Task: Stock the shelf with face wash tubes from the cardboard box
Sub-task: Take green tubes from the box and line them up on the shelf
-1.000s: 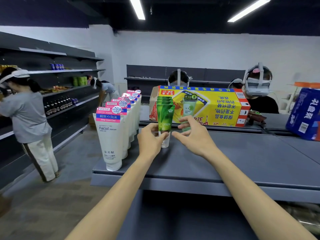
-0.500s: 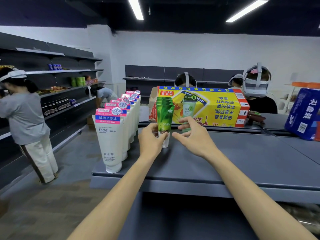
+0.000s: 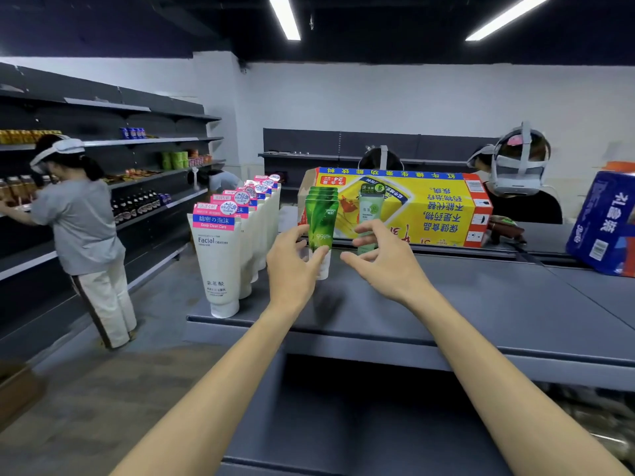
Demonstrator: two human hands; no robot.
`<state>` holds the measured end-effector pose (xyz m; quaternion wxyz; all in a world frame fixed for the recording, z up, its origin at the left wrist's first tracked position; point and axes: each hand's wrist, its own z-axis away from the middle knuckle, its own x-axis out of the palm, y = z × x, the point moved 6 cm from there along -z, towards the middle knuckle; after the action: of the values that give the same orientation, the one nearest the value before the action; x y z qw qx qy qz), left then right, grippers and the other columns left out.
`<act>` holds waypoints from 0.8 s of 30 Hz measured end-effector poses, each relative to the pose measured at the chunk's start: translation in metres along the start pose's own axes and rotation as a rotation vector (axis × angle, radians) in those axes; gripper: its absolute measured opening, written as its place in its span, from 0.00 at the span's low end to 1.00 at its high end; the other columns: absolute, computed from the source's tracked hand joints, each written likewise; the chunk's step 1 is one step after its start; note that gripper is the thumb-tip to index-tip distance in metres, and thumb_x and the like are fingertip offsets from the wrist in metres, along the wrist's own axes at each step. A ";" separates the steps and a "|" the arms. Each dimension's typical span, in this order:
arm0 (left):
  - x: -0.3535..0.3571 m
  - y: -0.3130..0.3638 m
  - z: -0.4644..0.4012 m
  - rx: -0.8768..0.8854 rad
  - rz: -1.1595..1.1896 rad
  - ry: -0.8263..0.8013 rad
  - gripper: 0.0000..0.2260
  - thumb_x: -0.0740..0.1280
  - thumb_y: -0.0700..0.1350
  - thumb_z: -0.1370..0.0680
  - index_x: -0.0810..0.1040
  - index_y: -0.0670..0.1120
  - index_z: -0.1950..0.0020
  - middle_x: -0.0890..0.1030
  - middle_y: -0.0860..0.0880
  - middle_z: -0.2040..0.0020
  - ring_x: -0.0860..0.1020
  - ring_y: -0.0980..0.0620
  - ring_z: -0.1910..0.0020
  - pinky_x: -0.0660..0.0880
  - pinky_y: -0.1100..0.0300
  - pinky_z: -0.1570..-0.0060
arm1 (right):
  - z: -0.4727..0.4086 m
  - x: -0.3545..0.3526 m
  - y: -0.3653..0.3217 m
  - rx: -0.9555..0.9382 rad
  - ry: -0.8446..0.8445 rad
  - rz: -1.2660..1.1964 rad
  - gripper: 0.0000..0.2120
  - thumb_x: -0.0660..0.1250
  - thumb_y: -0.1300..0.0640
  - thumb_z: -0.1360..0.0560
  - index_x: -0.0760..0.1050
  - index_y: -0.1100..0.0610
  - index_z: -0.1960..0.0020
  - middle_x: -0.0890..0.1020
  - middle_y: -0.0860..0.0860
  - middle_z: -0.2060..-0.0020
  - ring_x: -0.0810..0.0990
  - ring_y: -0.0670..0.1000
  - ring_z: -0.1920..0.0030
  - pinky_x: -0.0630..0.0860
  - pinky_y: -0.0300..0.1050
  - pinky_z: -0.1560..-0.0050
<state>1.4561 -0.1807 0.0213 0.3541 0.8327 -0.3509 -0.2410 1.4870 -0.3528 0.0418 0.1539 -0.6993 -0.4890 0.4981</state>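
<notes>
A row of green face wash tubes point(image 3: 321, 221) stands cap-down on the grey shelf point(image 3: 481, 304), in front of the yellow cardboard box point(image 3: 429, 204). My left hand point(image 3: 292, 266) pinches the front green tube near its white cap between thumb and fingers. My right hand point(image 3: 381, 262) hovers just to the right of the row with fingers spread and curved, holding nothing. Behind that hand a pale green tube point(image 3: 370, 207) stands alone against the box. A long row of white facial cleanser tubes point(image 3: 220, 255) with pink tops lines the shelf's left end.
A blue package point(image 3: 604, 221) sits at the shelf's right end. People wearing headsets stand behind the box point(image 3: 519, 173) and at the left wall shelves point(image 3: 75, 228). The aisle floor lies to the left; a lower shelf level is below my arms.
My right hand has drawn slightly away from the green tubes and spread its fingers wider. My left hand keeps its pinch on the front tube.
</notes>
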 end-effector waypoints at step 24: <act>-0.047 0.024 0.142 0.117 0.024 -0.272 0.15 0.75 0.43 0.26 0.79 0.46 0.41 0.79 0.51 0.46 0.80 0.58 0.49 0.77 0.73 0.56 | 0.139 -0.002 -0.011 0.142 0.084 -0.012 0.18 0.71 0.50 0.25 0.71 0.49 0.37 0.81 0.45 0.47 0.83 0.42 0.58 0.76 0.35 0.59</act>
<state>1.3241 -0.2172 -0.0432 0.2570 0.8073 -0.4191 -0.3266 1.3634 -0.3867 -0.0123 0.2264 -0.7040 -0.4497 0.5009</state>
